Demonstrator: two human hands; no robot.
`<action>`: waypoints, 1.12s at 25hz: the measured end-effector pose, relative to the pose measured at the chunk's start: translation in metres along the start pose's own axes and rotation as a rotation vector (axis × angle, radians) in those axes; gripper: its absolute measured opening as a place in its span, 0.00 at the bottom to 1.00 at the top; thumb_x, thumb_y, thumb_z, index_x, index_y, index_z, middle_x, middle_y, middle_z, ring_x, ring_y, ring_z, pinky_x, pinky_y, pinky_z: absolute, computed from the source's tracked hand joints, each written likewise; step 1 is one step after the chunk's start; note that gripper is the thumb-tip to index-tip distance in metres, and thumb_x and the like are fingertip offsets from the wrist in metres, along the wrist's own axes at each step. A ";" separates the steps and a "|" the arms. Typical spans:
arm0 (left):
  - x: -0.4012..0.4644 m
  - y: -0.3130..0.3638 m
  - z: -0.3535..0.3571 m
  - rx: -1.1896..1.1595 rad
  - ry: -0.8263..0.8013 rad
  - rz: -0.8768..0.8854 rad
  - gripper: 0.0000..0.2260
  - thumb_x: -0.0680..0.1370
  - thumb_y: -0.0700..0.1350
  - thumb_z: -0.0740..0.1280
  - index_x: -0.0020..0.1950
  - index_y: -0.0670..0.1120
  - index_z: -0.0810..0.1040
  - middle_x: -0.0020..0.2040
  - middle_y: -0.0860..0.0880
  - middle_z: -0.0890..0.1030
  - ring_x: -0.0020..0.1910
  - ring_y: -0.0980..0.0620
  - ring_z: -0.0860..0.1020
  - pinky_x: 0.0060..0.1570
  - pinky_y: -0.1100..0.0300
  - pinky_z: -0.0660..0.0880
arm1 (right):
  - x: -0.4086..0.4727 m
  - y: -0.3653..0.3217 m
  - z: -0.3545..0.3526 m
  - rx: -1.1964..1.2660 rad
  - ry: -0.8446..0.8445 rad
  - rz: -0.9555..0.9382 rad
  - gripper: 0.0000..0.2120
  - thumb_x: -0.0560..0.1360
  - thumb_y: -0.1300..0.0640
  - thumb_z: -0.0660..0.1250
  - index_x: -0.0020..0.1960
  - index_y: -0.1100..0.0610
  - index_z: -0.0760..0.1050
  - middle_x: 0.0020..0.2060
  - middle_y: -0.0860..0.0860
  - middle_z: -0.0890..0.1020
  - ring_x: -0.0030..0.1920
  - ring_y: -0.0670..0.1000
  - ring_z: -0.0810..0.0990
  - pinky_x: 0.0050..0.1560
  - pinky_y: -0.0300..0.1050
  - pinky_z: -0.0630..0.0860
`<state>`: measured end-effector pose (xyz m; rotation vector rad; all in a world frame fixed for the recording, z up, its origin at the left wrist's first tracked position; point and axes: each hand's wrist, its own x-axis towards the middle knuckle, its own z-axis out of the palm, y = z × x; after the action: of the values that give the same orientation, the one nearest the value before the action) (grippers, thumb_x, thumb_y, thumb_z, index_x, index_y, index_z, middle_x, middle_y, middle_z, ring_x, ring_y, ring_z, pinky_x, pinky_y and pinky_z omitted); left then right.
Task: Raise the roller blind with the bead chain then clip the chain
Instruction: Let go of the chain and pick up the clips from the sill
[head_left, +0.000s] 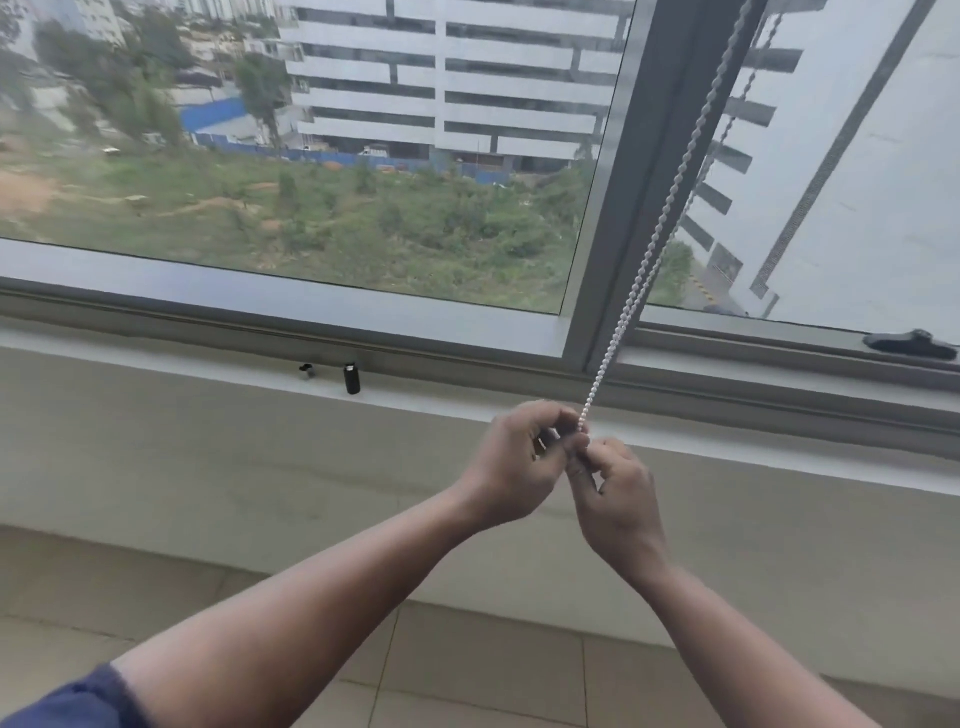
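A white bead chain (655, 236) runs as two strands from the top right down along the grey window post to my hands. My left hand (511, 467) and my right hand (615, 501) meet just below the sill, fingertips pressed together around the chain's lower end. A small dark piece, partly hidden, shows between the fingers of my left hand; I cannot tell what it is. The roller blind itself is out of view, and the glass is uncovered.
Two small black objects (352, 379) stand on the white sill (208, 358) to the left of my hands. A black window handle (910, 344) lies on the right frame. Below the sill are a pale wall and a tiled floor (467, 670).
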<state>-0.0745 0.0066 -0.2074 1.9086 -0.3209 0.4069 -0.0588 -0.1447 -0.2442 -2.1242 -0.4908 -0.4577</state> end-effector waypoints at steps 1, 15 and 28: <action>-0.002 -0.004 -0.003 -0.007 -0.029 -0.012 0.02 0.79 0.41 0.71 0.50 0.43 0.83 0.41 0.57 0.82 0.37 0.50 0.79 0.39 0.58 0.77 | -0.004 0.001 0.004 0.008 0.001 0.010 0.07 0.81 0.62 0.67 0.46 0.56 0.82 0.38 0.51 0.81 0.41 0.50 0.76 0.44 0.40 0.71; -0.068 -0.106 -0.074 0.130 -0.058 -0.569 0.17 0.81 0.49 0.69 0.69 0.52 0.76 0.68 0.52 0.75 0.59 0.52 0.77 0.58 0.61 0.72 | -0.013 0.009 0.085 0.202 -0.175 0.491 0.34 0.79 0.61 0.70 0.81 0.53 0.59 0.71 0.49 0.69 0.53 0.41 0.79 0.45 0.25 0.73; -0.042 -0.163 -0.117 0.208 0.041 -0.803 0.24 0.81 0.53 0.68 0.76 0.52 0.69 0.75 0.52 0.68 0.69 0.57 0.68 0.70 0.58 0.65 | 0.069 0.037 0.164 0.167 -0.479 0.349 0.18 0.78 0.58 0.71 0.67 0.50 0.76 0.63 0.45 0.77 0.61 0.48 0.77 0.56 0.41 0.69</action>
<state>-0.0606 0.1760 -0.3229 2.0462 0.5316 -0.0668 0.0418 -0.0168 -0.3247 -2.0936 -0.3921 0.2887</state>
